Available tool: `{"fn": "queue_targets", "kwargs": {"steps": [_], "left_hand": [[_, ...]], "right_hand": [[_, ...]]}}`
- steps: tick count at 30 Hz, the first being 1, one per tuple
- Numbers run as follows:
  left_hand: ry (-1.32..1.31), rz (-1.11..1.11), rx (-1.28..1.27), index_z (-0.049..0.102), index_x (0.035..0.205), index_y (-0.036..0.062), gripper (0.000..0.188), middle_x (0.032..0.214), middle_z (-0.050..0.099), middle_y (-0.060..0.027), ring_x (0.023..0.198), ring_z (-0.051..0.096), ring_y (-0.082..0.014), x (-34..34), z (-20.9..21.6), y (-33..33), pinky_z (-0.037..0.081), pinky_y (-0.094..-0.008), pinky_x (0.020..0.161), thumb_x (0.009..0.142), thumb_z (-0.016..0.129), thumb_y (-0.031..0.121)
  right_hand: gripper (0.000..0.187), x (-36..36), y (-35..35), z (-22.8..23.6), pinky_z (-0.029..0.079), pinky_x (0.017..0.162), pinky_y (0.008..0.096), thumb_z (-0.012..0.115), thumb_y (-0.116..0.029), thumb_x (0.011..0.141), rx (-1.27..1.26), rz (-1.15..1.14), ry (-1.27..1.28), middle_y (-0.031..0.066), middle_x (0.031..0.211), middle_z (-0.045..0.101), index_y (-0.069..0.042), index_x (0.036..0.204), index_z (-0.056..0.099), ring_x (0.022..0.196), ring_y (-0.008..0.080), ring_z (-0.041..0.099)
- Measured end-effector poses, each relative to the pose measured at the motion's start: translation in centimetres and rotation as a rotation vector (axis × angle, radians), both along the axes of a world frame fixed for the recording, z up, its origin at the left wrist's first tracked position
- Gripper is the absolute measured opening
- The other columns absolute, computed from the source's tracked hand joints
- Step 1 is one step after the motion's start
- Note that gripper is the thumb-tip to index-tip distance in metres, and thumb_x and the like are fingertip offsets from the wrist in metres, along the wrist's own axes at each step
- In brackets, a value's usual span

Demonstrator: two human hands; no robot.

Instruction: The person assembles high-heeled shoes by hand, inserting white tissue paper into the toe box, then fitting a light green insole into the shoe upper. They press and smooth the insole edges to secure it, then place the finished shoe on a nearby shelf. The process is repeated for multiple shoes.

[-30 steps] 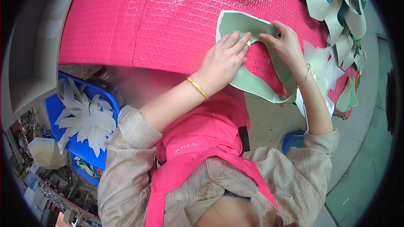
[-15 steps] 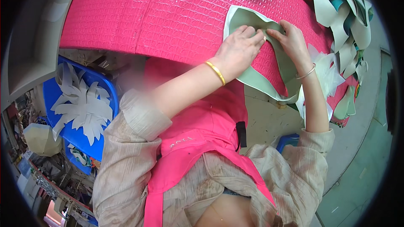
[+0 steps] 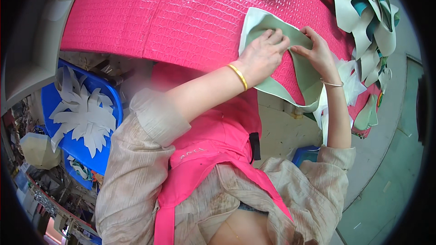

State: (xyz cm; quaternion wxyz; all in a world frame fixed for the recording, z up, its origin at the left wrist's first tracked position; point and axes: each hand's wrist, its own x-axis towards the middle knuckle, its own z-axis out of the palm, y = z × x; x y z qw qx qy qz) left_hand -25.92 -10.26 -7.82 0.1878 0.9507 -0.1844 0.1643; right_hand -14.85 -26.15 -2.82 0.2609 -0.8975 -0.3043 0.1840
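Head view: on a glossy pink table (image 3: 190, 22), a curved pale-green piece (image 3: 312, 84) with white edges lies at the near edge, right of centre. The left hand (image 3: 264, 53), fingers bent, rests over it; whether it grips, I cannot tell. The right hand (image 3: 316, 53) holds its far-right side between thumb and fingers. Pink surface stretches leftward. White translucent sheets (image 3: 352, 85) crowd the right wrist; stacked pale pieces (image 3: 383, 34) hang far right; a blue tub (image 3: 119, 109) of pale strips (image 3: 88, 120) stands lower left.

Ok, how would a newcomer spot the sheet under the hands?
Find the glossy pink textured table. At its front edge, the left hand and right hand are on a curved, pale green sheet with white edges. Unlike the heaped pale sheets upper right, it curves around a pink patch.
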Motion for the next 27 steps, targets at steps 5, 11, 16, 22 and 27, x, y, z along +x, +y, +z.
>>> {"fn": "queue_targets", "kwargs": {"steps": [5,11,16,22,27], "left_hand": [[0.006,-0.038,-0.135,0.055,0.109,0.0026,0.034,0.115,0.05,-0.0078,0.112,0.043,-0.0261,0.2,-0.4,0.5,0.037,-0.0359,0.095,0.079,0.054,0.018],[-0.055,-0.033,-0.008,0.056,0.11,0.0067,0.036,0.116,0.049,-0.0067,0.113,0.043,-0.0243,0.4,-0.7,-0.1,0.036,-0.0353,0.096,0.078,0.057,0.022],[0.036,-0.086,-0.061,0.056,0.111,0.0084,0.037,0.12,0.047,-0.0062,0.116,0.04,-0.0244,0.6,-0.4,0.0,0.034,-0.0364,0.099,0.078,0.057,0.025],[0.085,-0.151,-0.12,0.055,0.115,0.0139,0.038,0.126,0.044,-0.0058,0.12,0.037,-0.0262,0.9,-0.5,0.2,0.03,-0.0382,0.101,0.079,0.057,0.028],[0.106,-0.186,-0.108,0.054,0.116,0.016,0.038,0.127,0.044,-0.0049,0.122,0.034,-0.0265,0.9,-0.3,-0.4,0.026,-0.0438,0.103,0.08,0.056,0.029]], "right_hand": [[0.037,0.3,-0.1,-0.3,0.045,0.068,0.0333,0.071,-0.012,0.067,-0.072,-0.013,-0.017,0.016,0.085,0.059,0.0,0.095,0.05,0.074,0.0269,0.058],[0.035,-0.9,-0.5,0.0,0.045,0.07,0.0364,0.068,-0.01,0.07,-0.053,0.013,-0.056,0.0192,0.088,0.059,0.0,0.098,0.048,0.081,0.0341,0.059],[0.032,-1.1,-0.3,-0.3,0.045,0.072,0.0366,0.065,-0.005,0.07,0.005,0.019,-0.151,0.0179,0.09,0.058,0.0,0.097,0.049,0.085,0.0325,0.058],[0.03,-1.1,-0.4,-0.4,0.045,0.073,0.0355,0.064,-0.002,0.068,0.021,0.012,-0.207,0.0143,0.09,0.055,0.0,0.096,0.051,0.086,0.0307,0.056],[0.039,-1.5,-1.5,1.0,0.044,0.075,0.0352,0.063,-0.003,0.072,-0.119,-0.067,-0.238,0.0161,0.1,0.054,-0.004,0.109,0.049,0.092,0.0312,0.055]]}}
